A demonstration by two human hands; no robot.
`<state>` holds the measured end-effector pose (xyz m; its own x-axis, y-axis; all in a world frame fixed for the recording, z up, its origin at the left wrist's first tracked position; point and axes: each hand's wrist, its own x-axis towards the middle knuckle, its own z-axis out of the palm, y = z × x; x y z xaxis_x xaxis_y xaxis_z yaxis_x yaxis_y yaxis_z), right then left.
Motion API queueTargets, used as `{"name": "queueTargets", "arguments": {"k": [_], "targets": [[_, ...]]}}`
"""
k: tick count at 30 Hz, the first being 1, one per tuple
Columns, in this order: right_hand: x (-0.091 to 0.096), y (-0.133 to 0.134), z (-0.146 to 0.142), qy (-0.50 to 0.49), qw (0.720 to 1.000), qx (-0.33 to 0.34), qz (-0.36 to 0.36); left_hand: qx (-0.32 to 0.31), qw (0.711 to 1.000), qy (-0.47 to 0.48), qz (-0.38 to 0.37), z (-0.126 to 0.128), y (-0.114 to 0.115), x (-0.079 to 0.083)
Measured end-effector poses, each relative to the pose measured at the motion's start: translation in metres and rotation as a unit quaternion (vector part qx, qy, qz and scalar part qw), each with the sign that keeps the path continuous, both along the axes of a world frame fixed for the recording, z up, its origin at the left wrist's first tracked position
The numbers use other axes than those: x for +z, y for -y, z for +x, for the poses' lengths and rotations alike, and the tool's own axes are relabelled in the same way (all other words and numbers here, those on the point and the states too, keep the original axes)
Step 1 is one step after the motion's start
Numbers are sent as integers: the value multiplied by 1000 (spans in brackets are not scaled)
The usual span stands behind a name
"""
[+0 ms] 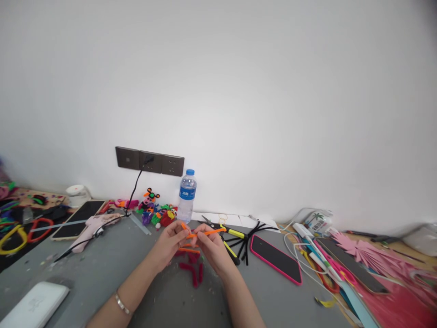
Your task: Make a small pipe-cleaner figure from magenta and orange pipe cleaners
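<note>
I pinch an orange pipe cleaner [204,233] between my left hand [170,243] and right hand [211,248], both gripping it just above the grey surface [153,282]. Red pipe cleaner pieces [191,269] lie below my hands, a pink-edged phone [276,258] to the right.

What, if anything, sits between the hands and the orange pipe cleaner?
Nothing visible. The left hand and right hand both already pinch the orange pipe cleaner above the grey table. The red pipe cleaner pieces lie on the table below the hands, not in between.
</note>
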<state>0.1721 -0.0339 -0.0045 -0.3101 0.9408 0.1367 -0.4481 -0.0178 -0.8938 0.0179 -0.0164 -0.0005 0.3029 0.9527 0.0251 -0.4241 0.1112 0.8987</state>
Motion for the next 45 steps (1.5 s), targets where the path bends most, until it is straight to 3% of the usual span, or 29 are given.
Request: {"name": "queueTargets", "arguments": {"k": [11,23,34,38,42,45], "targets": [[-7,-3,3,-34,999,-36,-6,-98,994,-30,-22,-2,1,-2],[-6,-2,7,12,1000,23,-11,-195,978,-70,-25,-5,2,-4],[-7,1,7,43,995,93,-17,-254,959,-124,-21,-10,4,8],[-5,0,6,49,997,55,-11,-188,961,-200,-12,-13,2,3],[-10,-9,6,39,998,-45,-13,-76,973,-216,22,-9,-4,-6],[-16,-15,10,25,992,-120,-26,30,975,-211,61,-6,-5,-1]]}}
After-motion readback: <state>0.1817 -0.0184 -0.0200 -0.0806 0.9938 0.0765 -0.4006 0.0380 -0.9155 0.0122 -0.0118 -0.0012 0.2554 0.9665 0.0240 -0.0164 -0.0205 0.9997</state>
